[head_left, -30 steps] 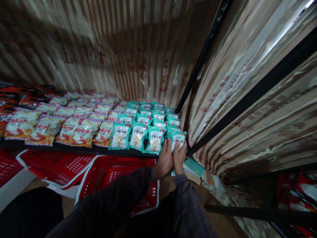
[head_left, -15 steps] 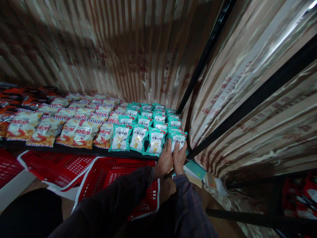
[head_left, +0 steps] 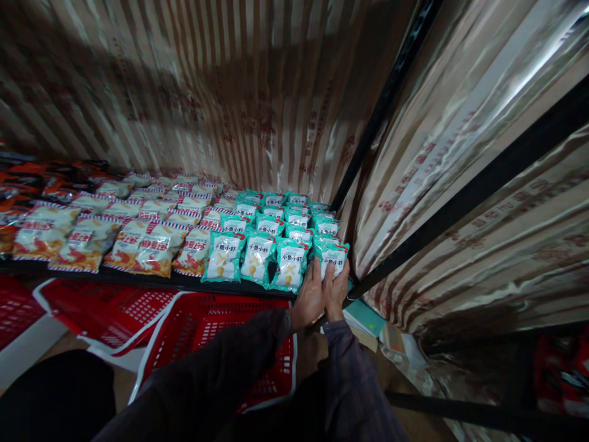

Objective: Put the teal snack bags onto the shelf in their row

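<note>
Both hands are at the front right end of a shelf of snack bags. My left hand (head_left: pixel 309 299) lies against the lower left side of a teal and white bag (head_left: pixel 332 252). On the same bag, my right hand (head_left: pixel 335 291) grips the lower front and right side. Another teal bag (head_left: pixel 289 264) stands just left of my left hand, with several more in rows beside and behind it. White bags with red lettering (head_left: pixel 156 247) fill the shelf to the left.
Red baskets (head_left: pixel 221 316) with white rims lie below the shelf (head_left: pixel 151 281). A black post (head_left: pixel 442 190) slants up at the right. Striped fabric hangs behind and to the right. Papers (head_left: pixel 365 317) lie low beside the post.
Both hands stay on the same teal bag and have shifted very slightly to the right. The bags look otherwise unmoved.
</note>
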Tool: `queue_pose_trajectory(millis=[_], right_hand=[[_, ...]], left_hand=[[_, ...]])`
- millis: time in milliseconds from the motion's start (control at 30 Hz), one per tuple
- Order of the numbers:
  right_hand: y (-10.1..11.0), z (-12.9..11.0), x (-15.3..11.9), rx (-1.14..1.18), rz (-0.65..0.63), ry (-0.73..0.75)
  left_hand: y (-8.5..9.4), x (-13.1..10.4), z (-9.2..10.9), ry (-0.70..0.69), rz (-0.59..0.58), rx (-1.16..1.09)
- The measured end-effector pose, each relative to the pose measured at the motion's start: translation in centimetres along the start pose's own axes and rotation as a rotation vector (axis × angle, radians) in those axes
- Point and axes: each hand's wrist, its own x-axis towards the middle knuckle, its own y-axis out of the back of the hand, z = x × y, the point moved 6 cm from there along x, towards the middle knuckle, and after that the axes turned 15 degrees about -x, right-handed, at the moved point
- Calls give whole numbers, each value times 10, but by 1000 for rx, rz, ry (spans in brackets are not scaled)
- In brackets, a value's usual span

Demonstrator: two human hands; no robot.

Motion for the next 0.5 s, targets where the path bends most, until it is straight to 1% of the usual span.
queue_pose_trajectory(millis=[100,300,500], right_hand=[[-1,-1,4,-7,13,5],[-3,-1,11,4,-7,48],[-3,0,4,-46,38,36]], left_hand=[[0,3,0,-9,-2,9],[-2,5,-5,-22,-4,30],[-1,0,-6,-13,1,82]])
